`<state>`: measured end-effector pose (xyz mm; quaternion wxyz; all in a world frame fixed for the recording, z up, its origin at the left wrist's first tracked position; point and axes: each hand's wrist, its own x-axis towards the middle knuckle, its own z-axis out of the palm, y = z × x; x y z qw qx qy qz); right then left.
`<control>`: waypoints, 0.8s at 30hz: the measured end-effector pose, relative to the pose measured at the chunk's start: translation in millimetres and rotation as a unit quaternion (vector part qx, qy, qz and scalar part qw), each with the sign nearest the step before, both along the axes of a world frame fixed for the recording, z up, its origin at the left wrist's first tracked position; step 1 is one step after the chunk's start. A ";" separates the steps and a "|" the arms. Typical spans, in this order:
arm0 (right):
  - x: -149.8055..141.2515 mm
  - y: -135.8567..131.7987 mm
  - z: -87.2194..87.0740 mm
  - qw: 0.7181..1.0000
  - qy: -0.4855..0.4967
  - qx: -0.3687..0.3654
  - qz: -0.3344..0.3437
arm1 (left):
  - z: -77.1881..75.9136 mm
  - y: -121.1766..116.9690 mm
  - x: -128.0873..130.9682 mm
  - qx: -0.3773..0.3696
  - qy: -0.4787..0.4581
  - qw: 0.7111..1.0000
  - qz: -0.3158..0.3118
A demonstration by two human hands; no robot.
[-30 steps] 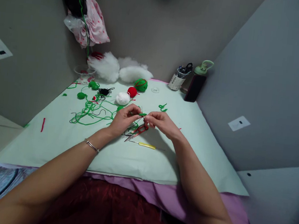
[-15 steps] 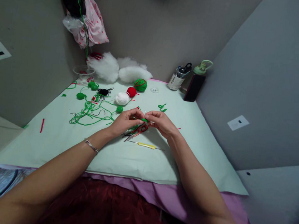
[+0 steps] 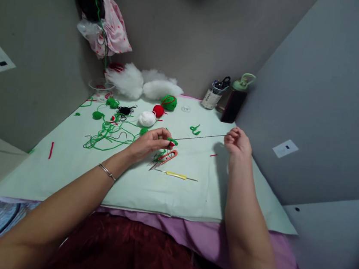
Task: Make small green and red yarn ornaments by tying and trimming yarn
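Observation:
Between the thumb and fingers of my left hand (image 3: 151,143) is a small green, red and white crocheted piece (image 3: 172,143). A dark thread (image 3: 200,137) runs taut from it to my right hand (image 3: 238,142), raised at the right with its fingers closed on the thread's end. Whether a needle is in those fingers too, I cannot tell. Just below the left hand lie orange-handled thread snips (image 3: 165,159) with green yarn ends beside them. A yellow-handled crochet hook (image 3: 175,175) rests nearer to me on the pale cloth.
Balls of white (image 3: 147,118), red (image 3: 158,111) and green yarn (image 3: 169,102) stand behind my hands. Tangled green yarn (image 3: 101,140) spreads to the left. White stuffing (image 3: 127,81) lies against the back wall. A pen cup (image 3: 211,98) and a bottle (image 3: 234,102) stand at the back right.
My right hand has moved away from the left, out to the right and slightly up, drawing the dark thread taut. My left hand keeps the crocheted piece in nearly the same place.

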<state>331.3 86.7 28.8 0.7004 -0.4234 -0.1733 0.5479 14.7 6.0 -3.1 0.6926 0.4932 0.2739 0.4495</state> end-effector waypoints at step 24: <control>-78.9 -35.1 -11.4 0.855 -0.368 0.106 0.350 | -1.5 0.5 3.5 0.024 0.029 0.998 0.053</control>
